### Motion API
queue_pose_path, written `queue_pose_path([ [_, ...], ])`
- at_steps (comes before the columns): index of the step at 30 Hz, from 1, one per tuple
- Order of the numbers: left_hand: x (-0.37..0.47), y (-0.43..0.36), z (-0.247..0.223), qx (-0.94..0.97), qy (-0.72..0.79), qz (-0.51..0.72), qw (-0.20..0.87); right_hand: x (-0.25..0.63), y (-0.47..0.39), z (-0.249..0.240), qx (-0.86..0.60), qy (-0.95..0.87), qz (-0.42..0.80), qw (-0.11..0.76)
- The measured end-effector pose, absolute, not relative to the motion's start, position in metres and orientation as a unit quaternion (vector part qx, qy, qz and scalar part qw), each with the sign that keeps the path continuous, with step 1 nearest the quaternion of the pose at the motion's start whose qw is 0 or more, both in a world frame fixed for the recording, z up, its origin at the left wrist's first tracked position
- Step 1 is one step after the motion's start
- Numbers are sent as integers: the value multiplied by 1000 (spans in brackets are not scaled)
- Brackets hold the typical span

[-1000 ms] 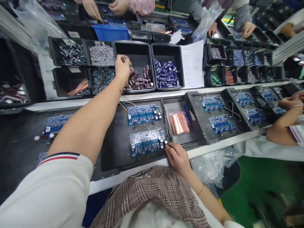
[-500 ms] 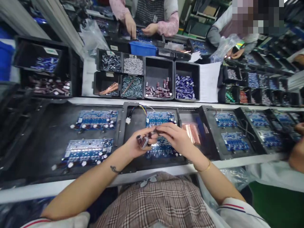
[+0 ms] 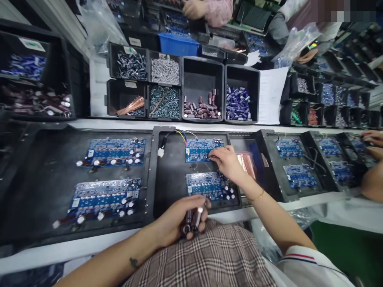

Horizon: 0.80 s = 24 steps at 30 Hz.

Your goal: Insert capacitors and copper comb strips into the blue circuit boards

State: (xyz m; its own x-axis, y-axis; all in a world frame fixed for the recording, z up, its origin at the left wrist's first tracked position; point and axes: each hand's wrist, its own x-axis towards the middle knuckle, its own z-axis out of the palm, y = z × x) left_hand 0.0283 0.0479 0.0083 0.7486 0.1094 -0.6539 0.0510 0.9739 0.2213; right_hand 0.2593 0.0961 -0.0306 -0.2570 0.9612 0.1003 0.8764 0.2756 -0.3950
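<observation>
My left hand (image 3: 176,219) is closed around several brown cylindrical capacitors (image 3: 196,218), low at the near edge of the tray, against the plaid apron. My right hand (image 3: 229,163) is pinched at the right end of the upper blue circuit board (image 3: 199,150); whatever its fingertips hold is hidden. Just below lies a second blue circuit board (image 3: 203,185), with round capacitors standing at its right end. Both boards rest in the black tray (image 3: 167,179), with a coloured wire lead and white connector (image 3: 160,152) at the upper left.
Behind the tray stand black bins, one with brown capacitors (image 3: 203,109), another with blue capacitors (image 3: 237,103). Two more circuit boards (image 3: 116,151) lie in the left tray section. To the right is a bag of copper-coloured strips (image 3: 247,163). Co-workers' hands (image 3: 374,143) show at the right and top.
My hands were together over the boards. The left has drawn down toward the apron with the capacitors; the right has moved slightly up and right to the upper board. The view has shifted.
</observation>
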Motion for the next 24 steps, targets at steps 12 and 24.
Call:
queue_pose_path([
  [12,34,100,1,84,386,151,906,260,100,-16,-477,-874,69,66],
  [24,40,98,-7,101,424,174,883,227,83,5,-526,-816,145,192],
])
